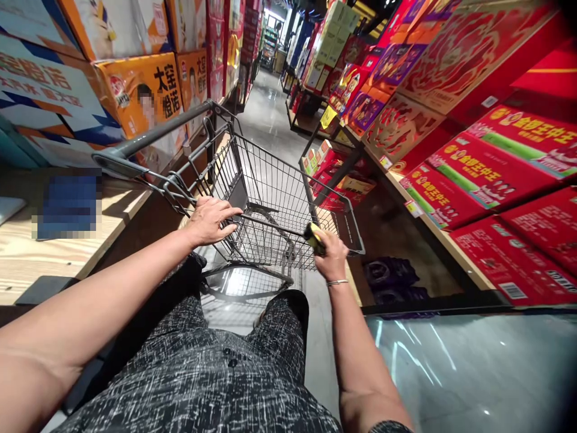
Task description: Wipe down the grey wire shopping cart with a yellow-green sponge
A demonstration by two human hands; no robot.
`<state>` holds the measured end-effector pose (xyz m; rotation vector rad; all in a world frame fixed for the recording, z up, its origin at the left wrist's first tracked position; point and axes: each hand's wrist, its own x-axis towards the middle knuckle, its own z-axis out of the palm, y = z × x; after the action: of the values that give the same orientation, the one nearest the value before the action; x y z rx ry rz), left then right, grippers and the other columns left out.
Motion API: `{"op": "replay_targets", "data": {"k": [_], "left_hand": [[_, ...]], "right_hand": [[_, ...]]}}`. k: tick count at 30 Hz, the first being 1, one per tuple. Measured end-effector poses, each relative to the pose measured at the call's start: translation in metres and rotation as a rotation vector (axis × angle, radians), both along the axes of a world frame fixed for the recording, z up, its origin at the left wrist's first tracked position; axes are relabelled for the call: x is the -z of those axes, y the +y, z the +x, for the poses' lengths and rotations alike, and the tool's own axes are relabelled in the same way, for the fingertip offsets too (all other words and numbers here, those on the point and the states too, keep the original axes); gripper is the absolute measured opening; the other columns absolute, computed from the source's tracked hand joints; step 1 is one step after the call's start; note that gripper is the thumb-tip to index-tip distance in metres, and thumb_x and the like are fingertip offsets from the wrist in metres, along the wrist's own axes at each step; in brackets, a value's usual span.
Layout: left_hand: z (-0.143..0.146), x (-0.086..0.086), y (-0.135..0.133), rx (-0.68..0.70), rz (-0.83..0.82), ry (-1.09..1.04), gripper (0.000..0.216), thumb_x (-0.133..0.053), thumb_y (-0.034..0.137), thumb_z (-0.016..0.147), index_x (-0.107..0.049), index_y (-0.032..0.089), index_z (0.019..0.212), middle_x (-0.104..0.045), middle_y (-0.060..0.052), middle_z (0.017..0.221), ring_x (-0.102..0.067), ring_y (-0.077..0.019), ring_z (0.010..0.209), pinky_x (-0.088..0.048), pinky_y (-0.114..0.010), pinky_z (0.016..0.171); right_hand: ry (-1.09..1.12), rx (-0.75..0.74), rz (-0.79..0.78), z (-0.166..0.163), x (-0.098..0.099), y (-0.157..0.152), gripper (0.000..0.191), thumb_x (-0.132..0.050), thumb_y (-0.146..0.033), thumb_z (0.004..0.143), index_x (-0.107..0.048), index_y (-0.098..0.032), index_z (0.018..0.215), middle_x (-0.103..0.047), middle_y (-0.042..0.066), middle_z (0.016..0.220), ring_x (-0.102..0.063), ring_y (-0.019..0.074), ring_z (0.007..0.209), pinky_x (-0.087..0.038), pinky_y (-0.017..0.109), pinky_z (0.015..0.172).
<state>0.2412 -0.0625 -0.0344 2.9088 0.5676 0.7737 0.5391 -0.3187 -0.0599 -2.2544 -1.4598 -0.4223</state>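
A metal wire shopping cart (279,186) stands right in front of me in a store aisle, its basket empty. My left hand (211,220) rests on the cart's near rim with fingers curled over the wire. My right hand (331,255) is closed around the handle bar at its yellow and black end cap (314,237). A thin bracelet sits on my right wrist. My black and white patterned clothes fill the bottom of the view.
Orange and white cartons (144,96) are stacked on the left above a wooden shelf (54,252). Red gift boxes (487,174) fill slanted shelves on the right. The glossy grey aisle floor (268,114) runs ahead between them.
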Motion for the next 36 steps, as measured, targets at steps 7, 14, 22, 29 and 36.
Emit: {"op": "replay_targets", "data": {"k": [7,14,22,29,36], "left_hand": [[0.008,-0.001,-0.005,-0.024,0.0,-0.047,0.03,-0.057,0.044,0.082,-0.068,0.029,0.106,-0.069,-0.004,0.09,-0.057,-0.0265,0.091,-0.032,-0.047,0.091],[0.027,-0.018,-0.023,-0.136,0.023,0.194,0.028,-0.06,0.035,0.082,-0.065,0.019,0.104,-0.067,-0.012,0.103,-0.051,-0.0334,0.111,-0.024,-0.054,0.103],[0.059,-0.019,-0.049,0.041,0.063,0.363,0.056,-0.059,0.032,0.083,-0.05,0.023,0.137,-0.059,-0.01,0.127,-0.049,-0.0308,0.117,-0.026,-0.047,0.105],[0.06,-0.004,-0.042,0.073,0.052,0.202,0.036,-0.054,0.036,0.088,-0.057,0.022,0.121,-0.065,-0.005,0.111,-0.053,-0.0271,0.108,-0.026,-0.049,0.105],[0.064,0.0,-0.041,0.073,0.015,0.121,0.032,-0.054,0.032,0.084,-0.059,0.024,0.115,-0.069,-0.003,0.107,-0.056,-0.0268,0.105,-0.022,-0.053,0.107]], "right_hand": [[0.153,0.341,0.071,0.053,0.007,-0.029,0.048,-0.056,-0.026,0.071,-0.065,-0.023,0.118,-0.063,0.009,0.114,-0.056,0.0256,0.101,-0.045,0.04,0.088],[-0.076,-0.184,0.234,-0.075,0.035,0.068,0.043,-0.06,-0.017,0.083,-0.061,-0.028,0.124,-0.054,0.009,0.132,-0.044,0.0254,0.12,-0.039,0.042,0.099],[-0.177,-0.259,0.031,-0.083,0.138,0.065,0.026,-0.055,-0.018,0.094,-0.068,-0.036,0.107,-0.062,0.003,0.115,-0.043,0.0227,0.106,-0.035,0.042,0.091],[-0.18,-0.236,0.04,-0.059,0.155,0.038,0.026,-0.057,-0.014,0.09,-0.069,-0.035,0.099,-0.061,0.001,0.108,-0.044,0.0218,0.102,-0.036,0.039,0.087],[-0.127,-0.117,0.253,-0.023,0.105,0.034,0.026,-0.066,-0.024,0.088,-0.071,-0.044,0.105,-0.058,0.002,0.114,-0.039,0.0243,0.121,-0.032,0.045,0.104]]}}
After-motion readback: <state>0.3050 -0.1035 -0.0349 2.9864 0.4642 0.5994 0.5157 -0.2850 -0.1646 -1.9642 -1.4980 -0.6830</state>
